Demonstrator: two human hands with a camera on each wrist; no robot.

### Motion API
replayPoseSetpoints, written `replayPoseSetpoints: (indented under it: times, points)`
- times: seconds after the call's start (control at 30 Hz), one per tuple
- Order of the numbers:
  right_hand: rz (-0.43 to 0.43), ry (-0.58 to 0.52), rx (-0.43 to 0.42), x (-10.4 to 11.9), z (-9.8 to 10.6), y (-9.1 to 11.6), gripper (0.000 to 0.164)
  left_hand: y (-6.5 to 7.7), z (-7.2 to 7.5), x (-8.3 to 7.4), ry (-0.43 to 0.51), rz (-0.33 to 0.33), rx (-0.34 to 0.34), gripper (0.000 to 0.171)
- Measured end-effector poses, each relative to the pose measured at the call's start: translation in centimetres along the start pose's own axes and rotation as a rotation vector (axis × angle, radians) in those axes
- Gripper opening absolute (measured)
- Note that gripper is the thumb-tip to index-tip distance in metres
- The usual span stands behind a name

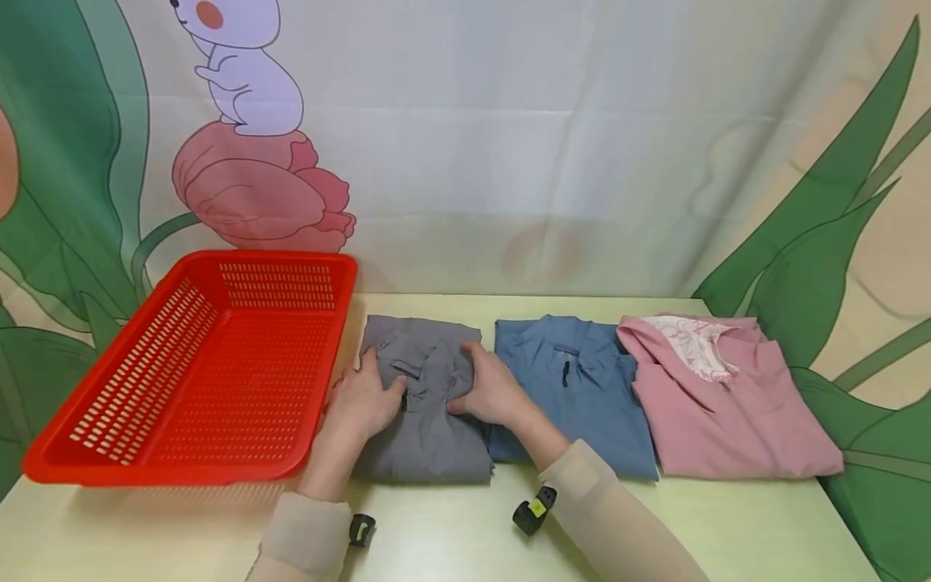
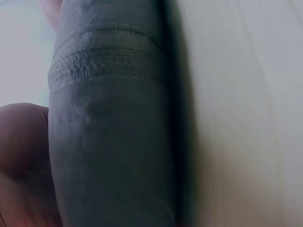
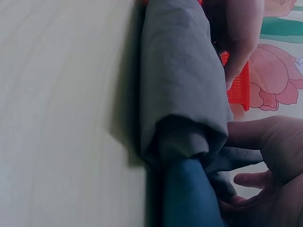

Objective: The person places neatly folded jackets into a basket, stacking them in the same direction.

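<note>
A folded grey zip-neck top (image 1: 436, 453) lies on the table, collar at the far end. On its left side, my left hand (image 1: 364, 398) grips it, thumb over the top near the zip and fingers along the edge. My right hand (image 1: 498, 390) holds the right side, its thumb on the cloth and its fingers at the edge, close to the blue top. The left wrist view is filled by the grey fold (image 2: 111, 137), with part of a hand beside it. Seen from the right wrist, the fold's rolled end (image 3: 182, 71) meets the blue cloth (image 3: 189, 198).
Left of the grey top stands a red plastic basket (image 1: 182, 474) with slotted walls and nothing inside. A folded blue zip-neck top (image 1: 589, 420) lies to the right, then a folded pink garment (image 1: 713, 444). Behind the table (image 1: 436, 533) hangs a printed curtain (image 1: 465, 162).
</note>
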State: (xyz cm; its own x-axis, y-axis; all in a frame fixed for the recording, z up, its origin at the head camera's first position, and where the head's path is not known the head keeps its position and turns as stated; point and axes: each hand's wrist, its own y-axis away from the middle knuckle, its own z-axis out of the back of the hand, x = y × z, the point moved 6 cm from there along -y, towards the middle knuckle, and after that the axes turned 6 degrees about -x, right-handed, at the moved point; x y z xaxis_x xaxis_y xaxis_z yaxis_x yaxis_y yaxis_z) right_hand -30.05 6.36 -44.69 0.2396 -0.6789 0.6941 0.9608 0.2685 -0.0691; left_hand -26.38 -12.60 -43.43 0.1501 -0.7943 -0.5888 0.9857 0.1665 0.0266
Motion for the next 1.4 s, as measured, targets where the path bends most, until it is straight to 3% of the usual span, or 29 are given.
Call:
replayPoseSetpoints:
  times: [0.2,0.33,0.5,0.67,0.8,1.1,1.4]
  points:
    - [0.005,0.004,-0.011,0.2,0.0,-0.2,0.093,-0.2,0.1,0.2,-0.005,0.008,0.002,0.073]
    - [-0.012,-0.051,-0.019,0.0,0.0,-0.3,0.099,-0.3,0.2,0.3,0.003,0.009,-0.003,0.071]
    - [-0.132,-0.237,0.008,-1.0,0.6,0.0,0.105,-0.3,0.3,0.3,0.034,0.017,-0.012,0.069]
    - [-0.297,-0.436,0.111,-2.6,0.7,0.3,0.092,-0.1,0.2,0.7,0.066,0.045,-0.009,0.072]
    - [-0.358,-0.516,0.17,-3.2,0.3,0.6,0.086,0.1,0.3,1.0,0.104,0.056,0.017,0.069]
    - [-0.371,-0.667,0.232,-3.2,0.6,0.6,0.081,0.5,0.6,0.8,0.212,0.053,0.052,0.067]
    - [-0.343,-0.629,0.274,-2.9,0.9,0.6,0.083,0.8,0.9,0.5,0.259,0.047,0.001,0.067]
